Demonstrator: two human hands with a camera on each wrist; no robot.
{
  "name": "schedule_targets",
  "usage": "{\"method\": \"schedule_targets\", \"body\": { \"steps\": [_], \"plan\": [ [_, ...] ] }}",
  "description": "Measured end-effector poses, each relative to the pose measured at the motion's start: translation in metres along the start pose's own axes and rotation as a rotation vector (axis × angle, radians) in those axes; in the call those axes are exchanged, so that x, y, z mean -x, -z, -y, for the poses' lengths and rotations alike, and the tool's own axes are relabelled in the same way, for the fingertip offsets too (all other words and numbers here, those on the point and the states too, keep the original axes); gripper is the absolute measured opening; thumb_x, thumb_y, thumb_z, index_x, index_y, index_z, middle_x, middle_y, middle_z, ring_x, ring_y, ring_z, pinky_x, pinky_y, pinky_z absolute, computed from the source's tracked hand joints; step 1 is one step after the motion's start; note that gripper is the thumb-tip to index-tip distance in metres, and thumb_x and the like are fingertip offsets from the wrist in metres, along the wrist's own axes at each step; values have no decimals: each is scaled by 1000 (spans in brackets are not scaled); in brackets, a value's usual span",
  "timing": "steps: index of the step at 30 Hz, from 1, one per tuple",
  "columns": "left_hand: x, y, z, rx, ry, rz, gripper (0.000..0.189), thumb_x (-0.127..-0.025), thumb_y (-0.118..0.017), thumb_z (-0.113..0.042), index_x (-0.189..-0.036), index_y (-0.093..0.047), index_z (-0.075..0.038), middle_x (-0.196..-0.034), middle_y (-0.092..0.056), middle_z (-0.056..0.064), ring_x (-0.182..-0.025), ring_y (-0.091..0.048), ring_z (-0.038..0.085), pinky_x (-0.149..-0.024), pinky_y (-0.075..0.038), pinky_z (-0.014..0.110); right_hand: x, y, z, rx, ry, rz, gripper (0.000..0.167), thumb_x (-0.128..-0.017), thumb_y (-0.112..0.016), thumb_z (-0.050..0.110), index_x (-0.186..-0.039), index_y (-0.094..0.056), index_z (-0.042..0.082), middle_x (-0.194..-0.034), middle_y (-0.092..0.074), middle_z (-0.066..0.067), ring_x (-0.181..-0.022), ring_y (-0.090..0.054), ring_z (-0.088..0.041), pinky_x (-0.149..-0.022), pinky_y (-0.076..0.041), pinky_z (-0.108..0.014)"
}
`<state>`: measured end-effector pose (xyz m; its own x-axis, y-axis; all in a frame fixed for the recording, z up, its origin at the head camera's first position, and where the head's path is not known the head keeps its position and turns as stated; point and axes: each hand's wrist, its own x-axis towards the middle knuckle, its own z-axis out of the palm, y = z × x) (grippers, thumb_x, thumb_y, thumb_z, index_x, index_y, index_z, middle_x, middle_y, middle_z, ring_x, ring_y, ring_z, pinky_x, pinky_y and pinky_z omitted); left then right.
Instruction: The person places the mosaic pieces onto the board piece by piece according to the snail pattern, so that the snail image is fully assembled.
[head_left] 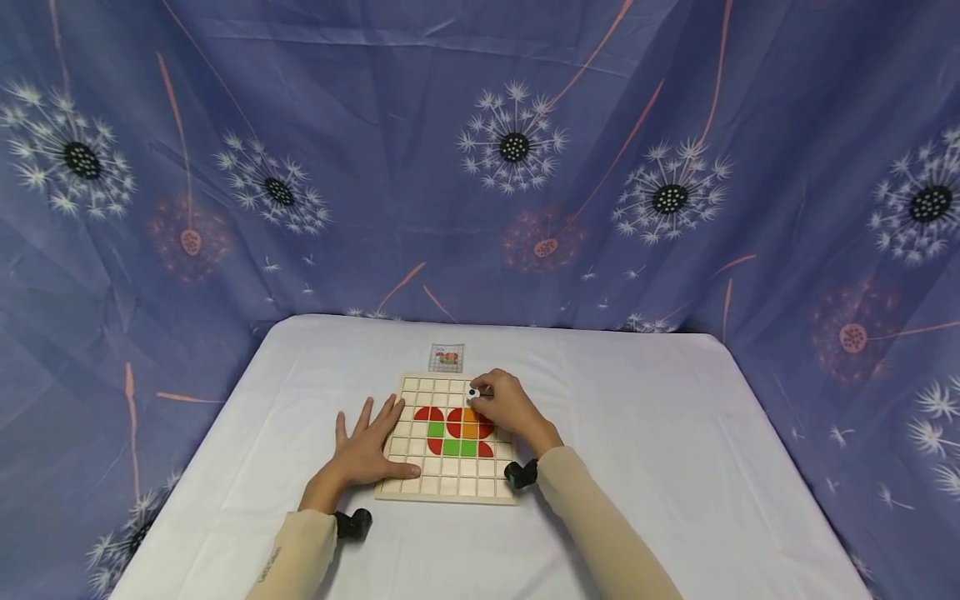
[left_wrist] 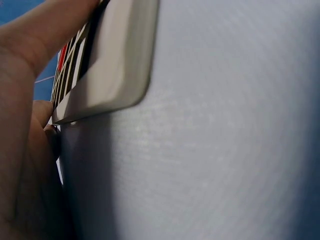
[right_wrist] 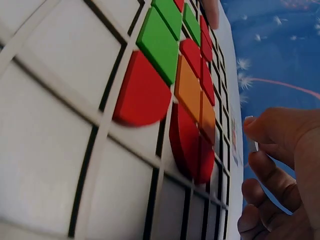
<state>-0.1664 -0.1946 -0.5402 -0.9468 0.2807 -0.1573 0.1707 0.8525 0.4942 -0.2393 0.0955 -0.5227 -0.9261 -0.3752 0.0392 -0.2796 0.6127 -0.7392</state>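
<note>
A wooden grid board [head_left: 457,487] lies on the white tablecloth, with red, green and orange tiles set in its squares. My left hand [head_left: 365,454] rests along the board's left side with fingers spread and the thumb lying over its lower left squares. Above the board's upper right part, my right hand [head_left: 506,404] pinches a small white tile with a black dot [head_left: 474,393] between thumb and fingertips. The right wrist view shows only a thin white edge of that tile [right_wrist: 256,146]. A red quarter-round tile [right_wrist: 142,92] and a green tile [right_wrist: 157,45] show close up there.
Just beyond the board's far edge lies a small picture card [head_left: 447,358] with a coloured figure on a grid. A blue curtain with dandelion prints [head_left: 420,167] hangs behind the table [head_left: 637,400]. Dark wrist cameras [head_left: 352,525] sit at both wrists.
</note>
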Motion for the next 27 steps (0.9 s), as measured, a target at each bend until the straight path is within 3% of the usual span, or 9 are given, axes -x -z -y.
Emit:
{"method": "schedule_targets", "body": {
  "steps": [17,27],
  "plan": [
    [-1,-3,3,-12,2,-9,131,-66,-80,-75,-166,-20,-16,-174,-13,9,-159,2,46,-116,17,74,-25,-26,14,91,117,116,31,-97,-69,16,-126,-73,4,-117,-70,-8,-103,-66,-19,-92,-57,-34],
    [1,1,0,-13,-13,-17,129,-67,-83,-71,-166,-22,-14,-173,-16,12,-158,-1,48,-115,14,76,-35,-36,22,132,92,149,27,-98,-69,14,-123,-74,6,-113,-68,-7,-101,-65,-18,-89,-57,-31]
  ]
}}
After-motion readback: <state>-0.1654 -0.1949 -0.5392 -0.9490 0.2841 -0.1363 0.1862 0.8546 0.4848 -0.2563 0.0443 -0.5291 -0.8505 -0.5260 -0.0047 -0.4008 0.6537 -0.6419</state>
